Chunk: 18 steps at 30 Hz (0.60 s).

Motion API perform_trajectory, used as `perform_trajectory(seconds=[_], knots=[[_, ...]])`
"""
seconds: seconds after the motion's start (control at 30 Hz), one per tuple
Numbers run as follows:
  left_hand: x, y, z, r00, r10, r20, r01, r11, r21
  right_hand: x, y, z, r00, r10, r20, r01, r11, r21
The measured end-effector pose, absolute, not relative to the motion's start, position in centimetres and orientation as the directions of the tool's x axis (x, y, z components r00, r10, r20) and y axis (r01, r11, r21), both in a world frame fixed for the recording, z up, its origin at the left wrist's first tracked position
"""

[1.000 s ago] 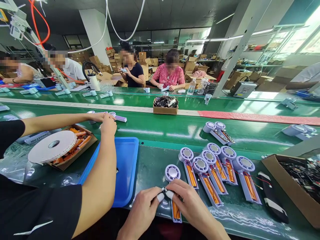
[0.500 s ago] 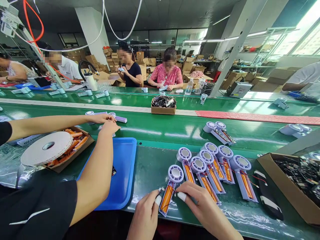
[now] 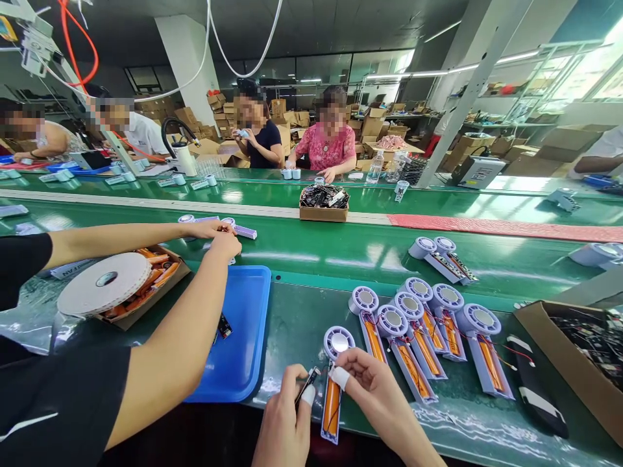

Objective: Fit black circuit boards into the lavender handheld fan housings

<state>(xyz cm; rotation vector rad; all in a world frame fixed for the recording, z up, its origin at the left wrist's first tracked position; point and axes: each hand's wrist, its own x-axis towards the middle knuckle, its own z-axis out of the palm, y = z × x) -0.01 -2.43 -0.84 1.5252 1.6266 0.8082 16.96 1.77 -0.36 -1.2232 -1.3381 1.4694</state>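
Observation:
My left hand (image 3: 287, 415) pinches a small black circuit board (image 3: 306, 386) at the left side of an open handheld fan. This lilac fan (image 3: 339, 338) lies at the table's front edge, its handle uncovered and an orange battery (image 3: 331, 415) inside. My right hand (image 3: 379, 405) is closed over the top of the handle, thumb and forefinger pinched on thin wires there; the fingers partly hide the wire ends. White coverings wrap both thumb tips. To the right lie several more open fans (image 3: 409, 305) with orange batteries and loose red and black wires.
A co-worker's arms (image 3: 195, 324) reach across from the left over a blue tray (image 3: 265, 305). A white tape roll (image 3: 87, 285) rests on a box of orange batteries (image 3: 160, 275). At right are a black strap-like item (image 3: 533, 386) and a cardboard box (image 3: 574, 376) of circuit boards.
My right hand has moved left, onto the top of the fan's handle. The circuit board in my left hand is now tilted up and shows more. The view has shifted slightly.

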Motion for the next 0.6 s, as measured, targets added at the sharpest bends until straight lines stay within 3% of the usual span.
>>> perform_trajectory(seconds=[0.23,0.43,0.6], knots=[[1.1,-2.2,0.6,0.016,0.998,-0.065,0.408,0.053,0.911,17.4,1.1,0.9,-0.296,0.952,-0.078,0.221,-0.011,-0.975],[1.2,-1.2,1.1,0.059,0.974,-0.217,0.285,0.192,0.939,17.2,0.9,1.4,-0.384,0.921,0.063,0.303,0.19,-0.934],[1.1,-1.2,0.0,0.056,0.97,-0.238,0.19,0.224,0.956,17.2,0.9,0.9,-0.423,0.9,0.103,0.358,0.271,-0.893]])
